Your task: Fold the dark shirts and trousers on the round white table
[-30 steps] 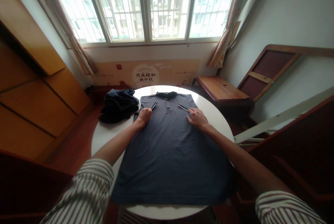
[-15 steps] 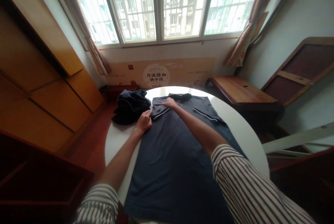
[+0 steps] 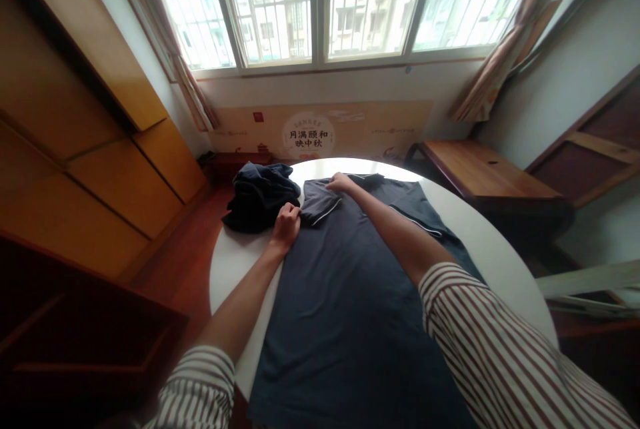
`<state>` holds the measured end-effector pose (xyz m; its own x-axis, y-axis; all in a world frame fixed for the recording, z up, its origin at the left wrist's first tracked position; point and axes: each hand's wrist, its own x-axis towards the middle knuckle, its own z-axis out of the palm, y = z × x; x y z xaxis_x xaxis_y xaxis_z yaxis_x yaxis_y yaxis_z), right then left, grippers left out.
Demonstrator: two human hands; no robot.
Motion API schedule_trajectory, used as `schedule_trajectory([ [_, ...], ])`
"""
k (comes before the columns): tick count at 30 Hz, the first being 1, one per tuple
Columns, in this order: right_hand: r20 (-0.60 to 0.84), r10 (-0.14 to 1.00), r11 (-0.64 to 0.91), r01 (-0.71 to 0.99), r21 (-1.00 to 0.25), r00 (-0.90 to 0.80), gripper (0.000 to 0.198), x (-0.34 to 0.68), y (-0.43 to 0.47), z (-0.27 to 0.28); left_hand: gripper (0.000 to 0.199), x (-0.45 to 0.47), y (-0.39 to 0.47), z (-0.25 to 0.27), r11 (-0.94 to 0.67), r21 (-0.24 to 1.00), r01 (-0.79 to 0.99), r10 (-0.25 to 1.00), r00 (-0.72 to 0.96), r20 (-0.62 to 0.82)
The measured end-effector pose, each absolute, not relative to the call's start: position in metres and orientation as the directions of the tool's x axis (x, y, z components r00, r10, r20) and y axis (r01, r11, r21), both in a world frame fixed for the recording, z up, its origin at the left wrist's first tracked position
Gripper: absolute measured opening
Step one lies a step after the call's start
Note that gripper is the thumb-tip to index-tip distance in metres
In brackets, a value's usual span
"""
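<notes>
Now the navy polo shirt (image 3: pixel 345 282) lay flat on the round white table (image 3: pixel 235 262). Since a second before, the right hand (image 3: pixel 341 182) had crossed to the collar, pressing there, while the left hand (image 3: pixel 287 222) pinched the folded sleeve (image 3: pixel 320 205). Another dark garment (image 3: pixel 257 195) lay beside it, under barred windows (image 3: pixel 325 2).

Left hand (image 3: pixel 287 222) pinches, it seems, the folded sleeve (image 3: pixel 318 205) of the navy polo shirt (image 3: pixel 345 295); right hand (image 3: pixel 340 183) presses its shoulder
</notes>
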<state>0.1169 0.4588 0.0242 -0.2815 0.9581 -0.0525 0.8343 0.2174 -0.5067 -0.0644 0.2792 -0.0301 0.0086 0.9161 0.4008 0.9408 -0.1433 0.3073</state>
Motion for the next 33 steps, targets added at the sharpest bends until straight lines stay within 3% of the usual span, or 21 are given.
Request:
schedule_trajectory([
  [7, -0.032, 0.950, 0.248, 0.813, -0.527, -0.311, 0.036, 0.059, 0.475, 0.014, 0.019, -0.066, 0.280, -0.030, -0.224, 0.330, 0.917, 0.898, 0.063, 0.435],
  [13, -0.018, 0.961, 0.220, 0.806, -0.549, -0.275, 0.025, 0.036, 0.480, -0.001, 0.019, -0.066, 0.280, -0.033, -0.248, 0.314, 0.916, 0.888, 0.086, 0.451],
  [22, -0.010, 0.956, 0.243, 0.812, -0.531, -0.292, 0.030, 0.037, 0.479, -0.004, 0.020, -0.067, 0.280, -0.033, -0.242, 0.302, 0.922, 0.897, 0.093, 0.433],
  [28, -0.125, 0.913, 0.281, 0.820, -0.498, -0.389, 0.046, 0.065, 0.477, 0.018, 0.027, -0.065, 0.277, -0.029, -0.254, 0.292, 0.922, 0.881, 0.097, 0.463],
  [33, -0.243, 0.877, 0.262, 0.836, -0.482, -0.416, 0.035, 0.095, 0.472, 0.029, 0.030, -0.065, 0.280, -0.032, -0.209, 0.316, 0.925, 0.888, 0.044, 0.459],
])
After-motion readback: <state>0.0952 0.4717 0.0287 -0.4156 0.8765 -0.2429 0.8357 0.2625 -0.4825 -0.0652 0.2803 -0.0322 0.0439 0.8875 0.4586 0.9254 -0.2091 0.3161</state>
